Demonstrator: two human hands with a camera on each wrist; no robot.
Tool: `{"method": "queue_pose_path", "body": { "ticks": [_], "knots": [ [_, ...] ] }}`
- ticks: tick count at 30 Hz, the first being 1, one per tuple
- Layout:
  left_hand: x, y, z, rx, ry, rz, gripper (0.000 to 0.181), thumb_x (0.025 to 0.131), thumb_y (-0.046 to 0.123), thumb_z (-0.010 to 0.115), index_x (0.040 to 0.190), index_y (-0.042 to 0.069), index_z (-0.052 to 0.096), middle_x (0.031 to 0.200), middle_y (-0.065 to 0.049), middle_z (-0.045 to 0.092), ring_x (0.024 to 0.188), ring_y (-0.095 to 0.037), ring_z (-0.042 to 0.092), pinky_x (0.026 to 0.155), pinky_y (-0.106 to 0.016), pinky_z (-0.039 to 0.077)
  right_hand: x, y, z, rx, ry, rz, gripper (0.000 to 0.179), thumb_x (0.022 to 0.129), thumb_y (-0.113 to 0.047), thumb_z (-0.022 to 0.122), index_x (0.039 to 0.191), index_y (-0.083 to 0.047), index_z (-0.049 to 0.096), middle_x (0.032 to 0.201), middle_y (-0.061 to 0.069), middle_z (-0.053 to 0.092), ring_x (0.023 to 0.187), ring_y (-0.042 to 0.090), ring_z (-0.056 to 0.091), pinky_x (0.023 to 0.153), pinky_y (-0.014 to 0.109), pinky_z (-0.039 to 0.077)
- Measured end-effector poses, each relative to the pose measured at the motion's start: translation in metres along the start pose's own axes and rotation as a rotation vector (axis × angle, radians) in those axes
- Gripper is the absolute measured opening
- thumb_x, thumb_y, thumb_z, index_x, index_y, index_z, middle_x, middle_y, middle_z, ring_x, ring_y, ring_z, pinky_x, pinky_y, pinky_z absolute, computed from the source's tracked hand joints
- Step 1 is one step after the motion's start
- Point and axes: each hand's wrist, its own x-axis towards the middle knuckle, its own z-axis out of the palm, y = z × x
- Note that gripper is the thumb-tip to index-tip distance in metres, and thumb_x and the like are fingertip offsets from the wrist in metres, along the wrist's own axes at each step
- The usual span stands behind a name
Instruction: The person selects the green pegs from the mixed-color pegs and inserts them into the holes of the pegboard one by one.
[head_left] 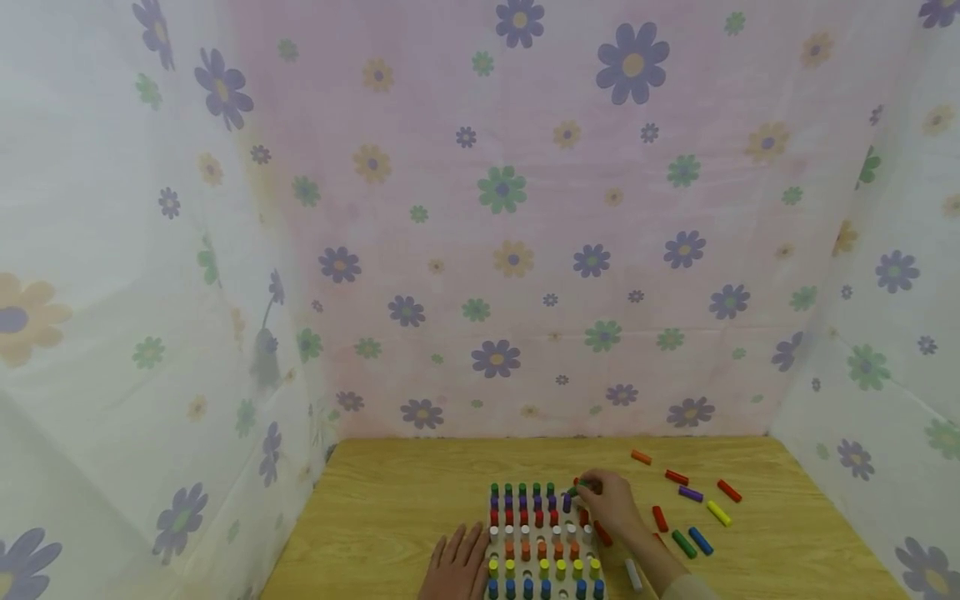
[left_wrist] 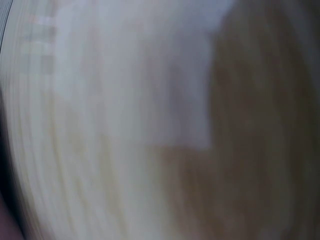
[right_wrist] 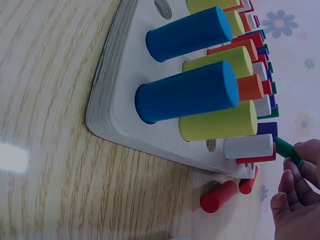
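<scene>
A wooden pegboard (head_left: 517,560) at the table's front holds rows of coloured pegs: green at the back, then purple, red, white, orange, yellow and blue. My right hand (head_left: 611,504) is at the board's far right corner, pinching a green peg (right_wrist: 287,149) between thumb and fingers. That peg is tilted, beside the back row. My left hand (head_left: 457,562) lies with fingers extended along the board's left edge. In the right wrist view, a blue peg (right_wrist: 187,92) and a white peg (right_wrist: 248,146) stand in holes. The left wrist view is blurred.
Loose pegs lie scattered on the wooden table right of the board, among them an orange peg (head_left: 641,457), a yellow peg (head_left: 718,512), a blue peg (head_left: 701,541) and a white peg (head_left: 633,575). Flower-patterned sheets (head_left: 502,250) stand behind and at both sides.
</scene>
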Motion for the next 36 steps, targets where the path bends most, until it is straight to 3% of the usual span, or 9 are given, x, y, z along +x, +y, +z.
{"method": "queue_pose_path", "body": {
  "ticks": [6, 17, 26, 36],
  "knots": [
    [0.0, 0.0, 0.0, -0.008, -0.006, -0.004, 0.058, 0.111, 0.055, 0.023, 0.151, 0.025, 0.053, 0.154, 0.003, 0.051, 0.143, -0.029, 0.045, 0.119, -0.054, 0.036, 0.001, 0.003, 0.008, -0.01, 0.026, -0.045, 0.014, 0.095, -0.003, 0.069, 0.106, 0.005, 0.072, 0.088, 0.004, 0.068, 0.078, 0.015, 0.062, 0.063, 0.028, 0.056],
    [-0.001, 0.002, -0.001, 0.003, 0.018, -0.003, 0.059, 0.111, 0.055, 0.023, 0.151, 0.026, 0.054, 0.153, 0.002, 0.052, 0.143, -0.03, 0.045, 0.12, -0.053, 0.035, 0.003, 0.004, 0.013, -0.002, 0.002, -0.061, 0.014, 0.096, -0.001, 0.067, 0.106, 0.007, 0.071, 0.086, 0.005, 0.068, 0.075, 0.014, 0.061, 0.055, 0.025, 0.053],
    [-0.001, 0.003, -0.002, 0.018, 0.002, -0.01, 0.056, 0.111, 0.055, 0.023, 0.15, 0.028, 0.054, 0.152, 0.006, 0.053, 0.141, -0.027, 0.048, 0.116, -0.052, 0.04, 0.005, 0.007, 0.014, -0.073, -0.017, 0.002, 0.014, 0.095, -0.005, 0.069, 0.105, 0.005, 0.073, 0.095, 0.007, 0.071, 0.084, 0.019, 0.064, 0.071, 0.039, 0.06],
    [0.0, 0.003, -0.002, 0.028, 0.014, -0.014, 0.057, 0.111, 0.055, 0.023, 0.15, 0.028, 0.055, 0.152, 0.005, 0.053, 0.141, -0.027, 0.048, 0.117, -0.051, 0.039, 0.007, 0.006, 0.014, -0.07, -0.011, -0.005, 0.013, 0.094, -0.003, 0.07, 0.103, 0.006, 0.074, 0.093, 0.008, 0.071, 0.083, 0.019, 0.065, 0.07, 0.039, 0.06]
  ]
}}
